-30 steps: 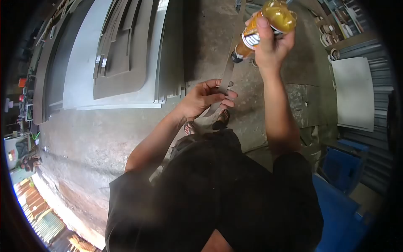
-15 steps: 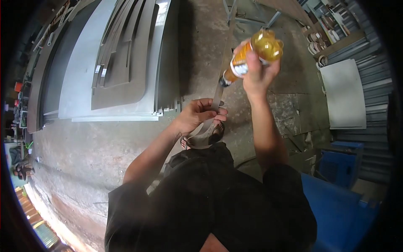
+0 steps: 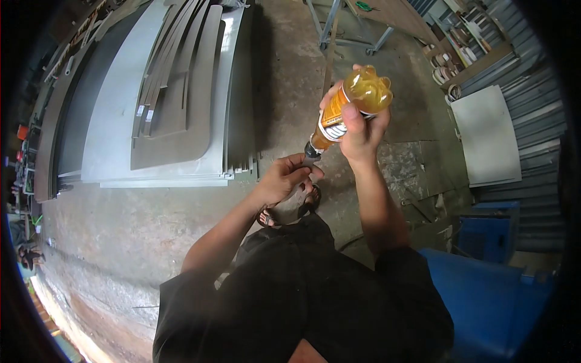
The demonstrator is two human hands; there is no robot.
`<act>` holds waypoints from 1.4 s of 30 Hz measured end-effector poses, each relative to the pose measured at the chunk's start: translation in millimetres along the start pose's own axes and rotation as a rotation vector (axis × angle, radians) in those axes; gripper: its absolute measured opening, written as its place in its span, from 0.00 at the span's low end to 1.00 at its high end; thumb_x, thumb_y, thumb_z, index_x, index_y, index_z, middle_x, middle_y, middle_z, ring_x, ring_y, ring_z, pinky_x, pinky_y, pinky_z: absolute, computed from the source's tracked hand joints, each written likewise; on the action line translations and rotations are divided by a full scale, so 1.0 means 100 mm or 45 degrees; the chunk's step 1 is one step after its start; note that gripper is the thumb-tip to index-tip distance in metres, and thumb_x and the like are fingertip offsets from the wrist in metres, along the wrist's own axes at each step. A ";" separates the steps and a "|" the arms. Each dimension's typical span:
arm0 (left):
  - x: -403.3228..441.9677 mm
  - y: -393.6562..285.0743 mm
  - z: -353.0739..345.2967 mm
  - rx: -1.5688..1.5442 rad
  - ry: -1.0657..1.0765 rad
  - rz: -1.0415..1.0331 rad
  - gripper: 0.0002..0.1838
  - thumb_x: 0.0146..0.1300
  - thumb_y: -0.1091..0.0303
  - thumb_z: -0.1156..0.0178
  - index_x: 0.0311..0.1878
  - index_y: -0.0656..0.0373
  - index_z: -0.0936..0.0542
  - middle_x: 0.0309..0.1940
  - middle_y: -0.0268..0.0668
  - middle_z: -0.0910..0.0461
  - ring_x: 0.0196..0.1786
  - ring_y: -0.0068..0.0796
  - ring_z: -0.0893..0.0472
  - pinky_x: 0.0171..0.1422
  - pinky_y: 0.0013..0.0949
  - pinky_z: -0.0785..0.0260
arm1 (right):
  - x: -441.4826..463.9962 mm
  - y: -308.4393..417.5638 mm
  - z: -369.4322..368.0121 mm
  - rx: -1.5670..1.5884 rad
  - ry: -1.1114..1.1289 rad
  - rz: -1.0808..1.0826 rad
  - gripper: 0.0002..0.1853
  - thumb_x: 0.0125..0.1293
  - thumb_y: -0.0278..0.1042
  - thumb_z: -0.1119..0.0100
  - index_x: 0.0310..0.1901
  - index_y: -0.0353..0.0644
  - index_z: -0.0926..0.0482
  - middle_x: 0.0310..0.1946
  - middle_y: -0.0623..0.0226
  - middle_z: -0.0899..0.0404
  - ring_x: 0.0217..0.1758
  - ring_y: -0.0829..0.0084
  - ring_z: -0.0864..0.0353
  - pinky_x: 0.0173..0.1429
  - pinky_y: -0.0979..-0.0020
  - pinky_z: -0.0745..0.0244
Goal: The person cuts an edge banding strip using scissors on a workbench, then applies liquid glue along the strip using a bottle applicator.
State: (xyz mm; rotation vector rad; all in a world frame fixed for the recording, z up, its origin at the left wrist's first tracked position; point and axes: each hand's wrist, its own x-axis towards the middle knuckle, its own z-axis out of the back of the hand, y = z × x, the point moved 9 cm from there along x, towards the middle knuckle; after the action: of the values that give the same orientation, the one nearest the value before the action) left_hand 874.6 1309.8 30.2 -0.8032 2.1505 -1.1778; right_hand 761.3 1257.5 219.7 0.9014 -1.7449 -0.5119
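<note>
My right hand [image 3: 365, 133] grips a clear plastic bottle [image 3: 334, 115] of yellow-amber liquid. The bottle is tilted base up, so its dark nozzle [image 3: 311, 150] points down and left. Between the fingers of my left hand [image 3: 287, 179] is pinched a long, thin, flat strip [image 3: 309, 161]. The nozzle is at the strip just above my left fingertips; whether they touch, or any liquid comes out, I cannot tell. Beyond the bottle the strip seems to run on towards the far frame, partly hidden behind the bottle and my right hand.
Large flat sheets [image 3: 112, 121] are stacked on the left, with narrow offcuts [image 3: 172, 66] on top. A wheeled metal-frame table [image 3: 381, 15] stands ahead. A white panel [image 3: 486, 136] leans at the right wall, near blue equipment [image 3: 484, 233]. My sandalled feet [image 3: 266, 216] are below.
The bottle has come down and left, bringing its nozzle to the strip by my left fingers. My left hand keeps its pinch and has shifted slightly.
</note>
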 end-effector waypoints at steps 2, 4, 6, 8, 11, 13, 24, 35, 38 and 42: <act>-0.01 -0.04 -0.03 0.065 0.028 -0.017 0.20 0.72 0.76 0.49 0.66 0.64 0.29 0.47 0.38 0.17 0.34 0.21 0.20 0.41 0.25 0.29 | 0.07 -0.08 0.11 -0.154 -0.059 0.023 0.28 0.59 0.32 0.28 0.58 0.35 0.30 0.37 0.66 0.20 0.33 0.78 0.19 0.38 0.75 0.22; -0.02 -0.03 -0.05 0.008 0.047 -0.018 0.19 0.72 0.76 0.48 0.65 0.65 0.28 0.47 0.39 0.17 0.34 0.22 0.20 0.41 0.26 0.28 | 0.15 -0.14 0.25 -0.306 -0.133 0.074 0.28 0.60 0.30 0.30 0.60 0.34 0.31 0.38 0.65 0.20 0.33 0.79 0.19 0.37 0.75 0.22; -0.02 -0.04 -0.06 -0.052 0.057 -0.027 0.18 0.72 0.76 0.48 0.64 0.65 0.27 0.47 0.39 0.17 0.35 0.23 0.20 0.41 0.26 0.28 | 0.13 -0.09 0.27 -0.289 -0.142 0.075 0.30 0.60 0.31 0.29 0.61 0.34 0.31 0.38 0.65 0.20 0.33 0.78 0.19 0.38 0.75 0.22; -0.03 -0.07 -0.07 -0.030 0.071 -0.023 0.18 0.72 0.76 0.48 0.63 0.65 0.27 0.48 0.40 0.17 0.35 0.23 0.20 0.42 0.26 0.28 | 0.04 -0.03 0.22 -0.256 -0.084 0.096 0.32 0.58 0.32 0.28 0.62 0.34 0.32 0.39 0.64 0.20 0.34 0.77 0.19 0.39 0.73 0.21; -0.05 -0.05 -0.08 -0.053 0.091 -0.003 0.19 0.73 0.76 0.49 0.66 0.65 0.29 0.48 0.41 0.17 0.37 0.23 0.19 0.43 0.27 0.27 | 0.00 0.02 0.10 -0.115 -0.019 0.053 0.34 0.58 0.33 0.28 0.62 0.33 0.33 0.39 0.64 0.20 0.35 0.75 0.18 0.41 0.71 0.21; -0.05 -0.01 -0.12 -0.123 0.122 0.014 0.22 0.73 0.75 0.49 0.69 0.63 0.32 0.48 0.41 0.17 0.37 0.23 0.18 0.43 0.27 0.28 | 0.08 -0.10 0.30 -0.337 -0.127 0.137 0.30 0.58 0.32 0.27 0.60 0.34 0.30 0.39 0.65 0.20 0.35 0.76 0.18 0.40 0.72 0.22; -0.17 0.05 -0.13 -0.010 0.056 0.079 0.17 0.73 0.78 0.51 0.63 0.62 0.35 0.54 0.44 0.18 0.44 0.27 0.17 0.48 0.28 0.29 | 0.02 -0.37 0.39 -0.194 -0.159 -0.088 0.22 0.60 0.34 0.27 0.51 0.37 0.28 0.37 0.64 0.19 0.33 0.74 0.18 0.39 0.72 0.21; -0.15 0.14 0.12 -0.240 -0.140 -0.014 0.16 0.71 0.79 0.47 0.61 0.66 0.29 0.56 0.47 0.20 0.56 0.31 0.19 0.62 0.36 0.25 | -0.19 -0.17 0.04 -0.200 -0.006 0.006 0.36 0.64 0.43 0.36 0.67 0.32 0.38 0.37 0.58 0.21 0.35 0.68 0.18 0.39 0.66 0.21; -0.17 0.17 0.14 -0.215 -0.036 -0.082 0.24 0.72 0.77 0.46 0.69 0.62 0.34 0.54 0.45 0.20 0.53 0.31 0.17 0.62 0.35 0.24 | -0.07 -0.36 0.22 -0.320 -0.075 0.044 0.33 0.60 0.36 0.31 0.64 0.34 0.35 0.37 0.60 0.21 0.34 0.70 0.18 0.39 0.69 0.21; -0.32 0.28 -0.01 -0.171 0.089 0.059 0.30 0.73 0.77 0.47 0.75 0.50 0.39 0.52 0.41 0.19 0.45 0.28 0.16 0.54 0.30 0.23 | -0.08 -0.20 0.22 -0.164 -0.155 0.110 0.35 0.59 0.38 0.29 0.64 0.34 0.35 0.37 0.61 0.20 0.33 0.71 0.18 0.39 0.69 0.21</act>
State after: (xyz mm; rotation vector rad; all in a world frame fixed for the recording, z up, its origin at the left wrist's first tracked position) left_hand 889.1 1345.4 12.2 -0.7753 2.3130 -1.0615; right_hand 748.8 1249.8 193.0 0.7134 -1.8297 -0.6259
